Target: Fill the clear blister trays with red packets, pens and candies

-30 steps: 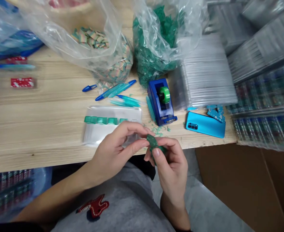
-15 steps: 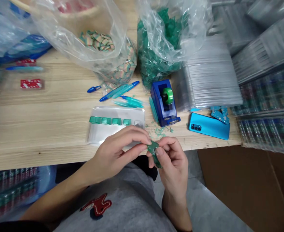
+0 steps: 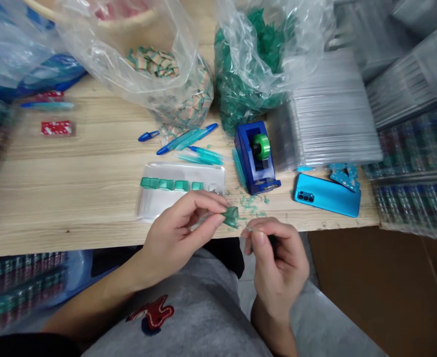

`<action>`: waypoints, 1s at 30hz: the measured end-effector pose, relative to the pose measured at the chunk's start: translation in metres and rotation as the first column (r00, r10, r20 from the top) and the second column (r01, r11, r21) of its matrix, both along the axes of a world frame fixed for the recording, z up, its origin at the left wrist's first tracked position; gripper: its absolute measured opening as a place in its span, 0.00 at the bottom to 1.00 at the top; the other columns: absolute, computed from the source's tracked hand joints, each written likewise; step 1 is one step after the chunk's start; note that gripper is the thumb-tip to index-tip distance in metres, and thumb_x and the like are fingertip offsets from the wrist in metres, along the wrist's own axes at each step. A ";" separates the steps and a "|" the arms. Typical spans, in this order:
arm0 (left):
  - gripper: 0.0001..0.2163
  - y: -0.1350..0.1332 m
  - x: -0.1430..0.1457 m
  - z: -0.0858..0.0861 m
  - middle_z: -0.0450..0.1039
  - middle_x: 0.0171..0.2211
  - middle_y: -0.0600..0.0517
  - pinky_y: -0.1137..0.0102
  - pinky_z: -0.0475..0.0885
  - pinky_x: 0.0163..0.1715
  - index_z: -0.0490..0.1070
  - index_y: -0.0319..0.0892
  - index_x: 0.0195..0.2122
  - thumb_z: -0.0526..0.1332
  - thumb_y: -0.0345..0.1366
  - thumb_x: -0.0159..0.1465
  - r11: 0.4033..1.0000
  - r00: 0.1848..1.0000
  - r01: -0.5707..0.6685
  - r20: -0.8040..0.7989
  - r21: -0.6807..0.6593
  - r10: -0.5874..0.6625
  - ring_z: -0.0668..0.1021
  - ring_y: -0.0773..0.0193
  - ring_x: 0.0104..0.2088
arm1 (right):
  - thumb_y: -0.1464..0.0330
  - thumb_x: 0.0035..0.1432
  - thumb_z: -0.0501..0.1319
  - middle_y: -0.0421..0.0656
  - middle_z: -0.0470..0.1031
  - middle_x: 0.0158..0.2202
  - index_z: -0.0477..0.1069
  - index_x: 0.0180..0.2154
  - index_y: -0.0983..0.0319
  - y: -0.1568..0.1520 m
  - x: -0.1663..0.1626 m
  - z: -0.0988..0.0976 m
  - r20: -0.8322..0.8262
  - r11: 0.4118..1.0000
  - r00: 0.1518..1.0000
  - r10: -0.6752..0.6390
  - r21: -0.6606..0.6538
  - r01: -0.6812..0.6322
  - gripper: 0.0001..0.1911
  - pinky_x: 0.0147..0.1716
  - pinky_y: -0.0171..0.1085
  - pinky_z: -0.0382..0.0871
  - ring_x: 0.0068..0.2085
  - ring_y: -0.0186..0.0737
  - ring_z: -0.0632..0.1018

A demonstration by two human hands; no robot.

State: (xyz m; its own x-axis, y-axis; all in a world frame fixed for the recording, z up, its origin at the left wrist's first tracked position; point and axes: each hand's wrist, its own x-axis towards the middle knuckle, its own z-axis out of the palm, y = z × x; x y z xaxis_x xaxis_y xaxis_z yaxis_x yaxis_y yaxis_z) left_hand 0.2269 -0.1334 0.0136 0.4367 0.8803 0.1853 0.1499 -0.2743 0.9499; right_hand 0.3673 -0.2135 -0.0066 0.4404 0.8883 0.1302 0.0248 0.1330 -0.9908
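Observation:
My left hand (image 3: 181, 230) pinches a small green translucent plastic pouch (image 3: 231, 216) between thumb and fingertips, above the table's front edge. Just to its right, my right hand (image 3: 283, 263) is closed, with a thin pale strip (image 3: 253, 229) between thumb and forefinger. Something dark green shows partly behind that thumb; the fingers hide most of it. Behind my left hand lies a shallow clear tray (image 3: 155, 210). Several green wrapped blocks (image 3: 181, 186) sit in a row along its far side, and the hand covers the tray's near right part.
A blue tape dispenser (image 3: 255, 163) stands behind green scraps (image 3: 253, 202). Blue pens (image 3: 186, 139) lie behind the tray. At the back are a bag of striped pieces (image 3: 188, 104) and a bag of green film (image 3: 236, 94). Right: stacked clear cases (image 3: 332, 114), a blue phone (image 3: 326, 195).
My hands have parted. The right hand has moved right, away from the green pouch, with a thin strip at its fingertips. The left hand keeps hold of the pouch.

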 end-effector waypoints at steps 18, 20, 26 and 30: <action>0.07 -0.005 -0.006 -0.002 0.75 0.40 0.52 0.74 0.76 0.44 0.69 0.42 0.41 0.59 0.24 0.65 0.965 0.978 0.123 -0.194 0.233 -0.078 0.79 0.69 0.43 | 0.76 0.63 0.58 0.37 0.73 0.33 0.69 0.39 0.58 0.008 0.001 -0.002 0.378 0.992 0.918 -0.120 0.086 0.094 0.07 0.37 0.35 0.71 0.36 0.32 0.75; 0.07 -0.005 -0.008 -0.002 0.76 0.39 0.52 0.74 0.77 0.43 0.69 0.43 0.41 0.59 0.24 0.65 0.980 0.982 0.069 -0.185 0.184 -0.035 0.79 0.68 0.42 | 0.75 0.64 0.58 0.37 0.69 0.29 0.68 0.36 0.59 0.010 0.006 -0.002 0.387 0.938 0.854 -0.347 0.162 0.308 0.05 0.33 0.35 0.68 0.31 0.32 0.73; 0.02 0.001 -0.013 0.003 0.79 0.36 0.52 0.73 0.79 0.33 0.72 0.43 0.36 0.61 0.31 0.66 0.998 0.994 -0.025 -0.105 -0.064 0.018 0.81 0.65 0.36 | 0.73 0.65 0.58 0.39 0.74 0.31 0.72 0.38 0.59 0.007 0.009 0.008 0.187 0.967 0.950 -0.252 0.011 0.254 0.05 0.21 0.32 0.60 0.25 0.29 0.70; 0.02 0.000 -0.010 0.007 0.79 0.36 0.52 0.72 0.80 0.38 0.73 0.43 0.36 0.62 0.31 0.66 0.996 0.996 -0.043 -0.078 -0.079 0.037 0.82 0.65 0.40 | 0.74 0.64 0.58 0.38 0.76 0.36 0.73 0.44 0.56 0.002 0.000 0.010 0.132 0.994 0.986 0.103 -0.044 -0.098 0.10 0.26 0.33 0.67 0.28 0.30 0.72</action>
State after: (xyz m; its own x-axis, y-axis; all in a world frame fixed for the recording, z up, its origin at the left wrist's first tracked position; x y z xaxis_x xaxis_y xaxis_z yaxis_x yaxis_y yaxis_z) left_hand 0.2173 -0.1331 0.0204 0.4112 0.9080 0.0808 0.2324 -0.1901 0.9539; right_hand 0.3677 -0.2112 0.0031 0.3296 0.9325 0.1479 0.1459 0.1045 -0.9838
